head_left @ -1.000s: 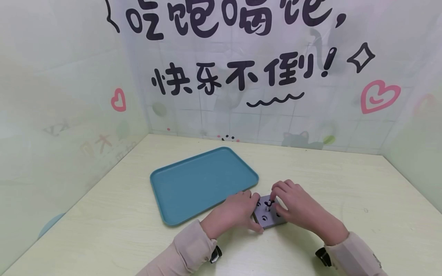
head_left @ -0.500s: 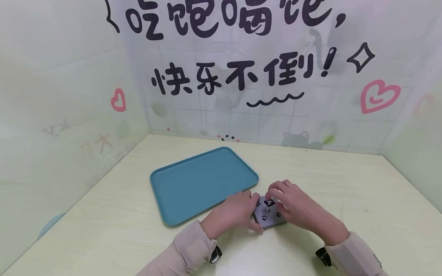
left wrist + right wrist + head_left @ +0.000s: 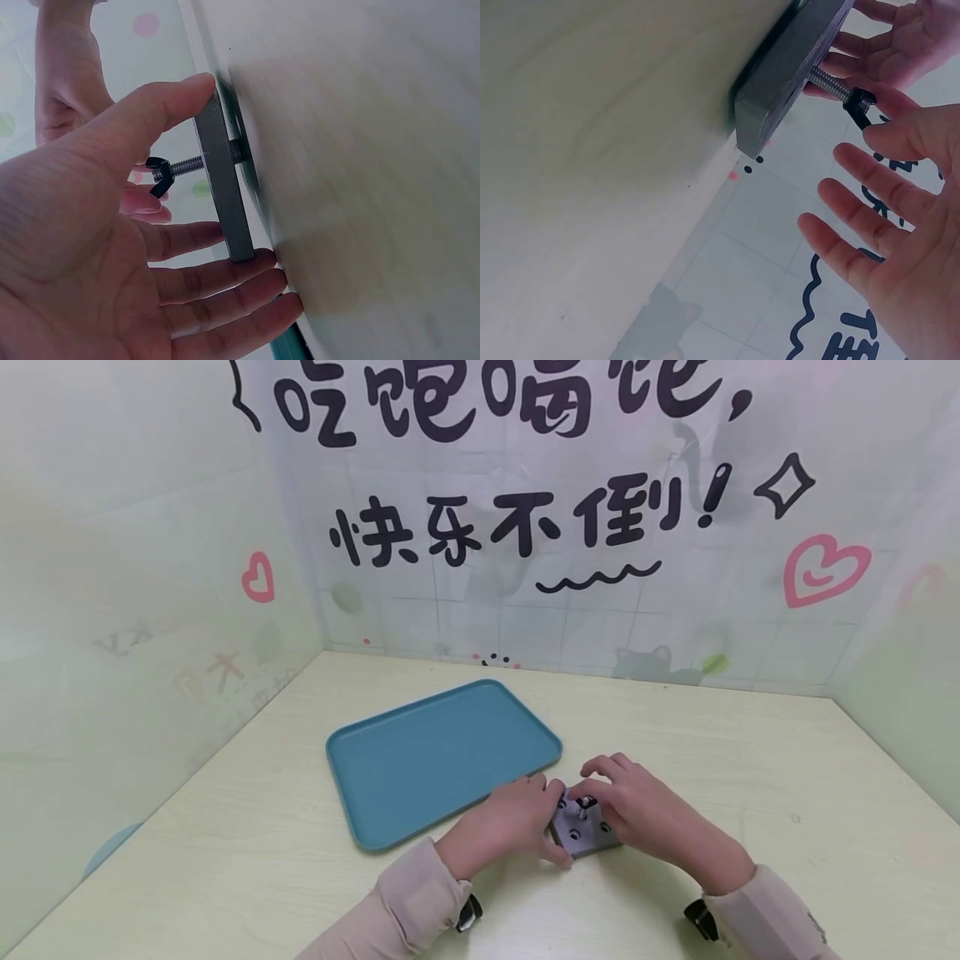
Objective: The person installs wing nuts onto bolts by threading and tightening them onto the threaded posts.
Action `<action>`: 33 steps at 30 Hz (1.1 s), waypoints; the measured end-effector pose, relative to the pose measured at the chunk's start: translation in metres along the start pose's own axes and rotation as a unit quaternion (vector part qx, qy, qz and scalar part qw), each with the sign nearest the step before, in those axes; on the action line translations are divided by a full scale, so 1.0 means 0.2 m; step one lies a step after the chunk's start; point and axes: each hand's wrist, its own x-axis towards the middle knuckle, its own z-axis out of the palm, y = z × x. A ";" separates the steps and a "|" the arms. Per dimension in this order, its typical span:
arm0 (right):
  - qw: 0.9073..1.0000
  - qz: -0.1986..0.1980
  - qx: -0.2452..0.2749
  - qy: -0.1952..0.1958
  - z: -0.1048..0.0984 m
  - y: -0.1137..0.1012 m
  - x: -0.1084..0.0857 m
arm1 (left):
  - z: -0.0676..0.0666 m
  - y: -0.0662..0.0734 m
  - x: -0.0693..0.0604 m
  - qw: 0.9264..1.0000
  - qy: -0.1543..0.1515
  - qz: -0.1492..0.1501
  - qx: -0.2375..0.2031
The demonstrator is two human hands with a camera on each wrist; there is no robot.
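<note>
A grey metal block with several holes (image 3: 596,840) is held by its edges between the thumb and fingers of the left hand (image 3: 512,824). In the left wrist view a threaded bolt (image 3: 187,166) passes through the block (image 3: 223,187), and a black wing nut (image 3: 159,175) sits near its outer end. The right hand (image 3: 651,812) has its thumb and index finger at the wing nut. Seen by the right wrist camera, the thumb tip touches one wing of the nut (image 3: 861,106), while the other fingers of this hand (image 3: 922,217) are spread.
A blue tray (image 3: 446,752) lies on the pale table (image 3: 750,760), behind and left of the block, close to the left hand. Printed wall sheets (image 3: 480,610) stand at the back and both sides. A blue shape (image 3: 112,847) shows at the left table edge.
The right index finger has shifted left across the wing nut, and the right hand has moved slightly left with it. The left hand and the block stay in place.
</note>
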 end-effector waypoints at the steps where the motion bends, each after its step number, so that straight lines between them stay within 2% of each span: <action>1: 1.000 0.001 0.000 0.000 0.00 0.00 0.00 | 0.00 0.00 0.00 1.000 0.000 -0.001 0.001; 16: 1.000 0.020 0.009 0.007 0.01 0.01 -0.01 | 0.00 0.00 0.00 1.000 -0.005 -0.005 0.000; 25: 0.998 0.050 0.014 -0.020 0.00 0.01 -0.01 | 0.00 0.00 0.00 1.000 -0.003 -0.004 0.000; 33: 0.999 0.044 -0.001 0.001 0.00 0.01 -0.01 | 0.00 0.00 0.00 1.000 0.001 -0.001 0.004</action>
